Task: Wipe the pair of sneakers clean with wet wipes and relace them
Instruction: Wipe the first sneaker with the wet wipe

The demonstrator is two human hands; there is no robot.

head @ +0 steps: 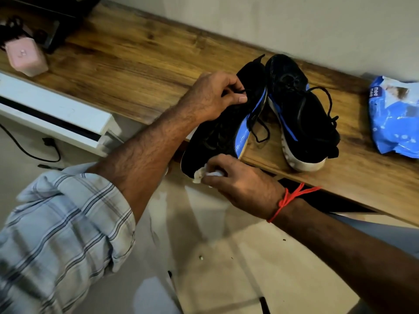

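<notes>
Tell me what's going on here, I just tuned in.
A person is cleaning a pair of black sneakers on a wooden shelf. The left hand grips the near sneaker by its upper edge, while the right hand presses a crumpled wipe against its end. The other sneaker lies beside it, laces loose. The wipes pack sits farther right.

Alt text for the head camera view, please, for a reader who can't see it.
A person's left hand grips a black and blue sneaker at the edge of a wooden shelf while the right hand presses a white wet wipe against its near end. The second sneaker stands beside it, a blue wipes pack further right.
</notes>
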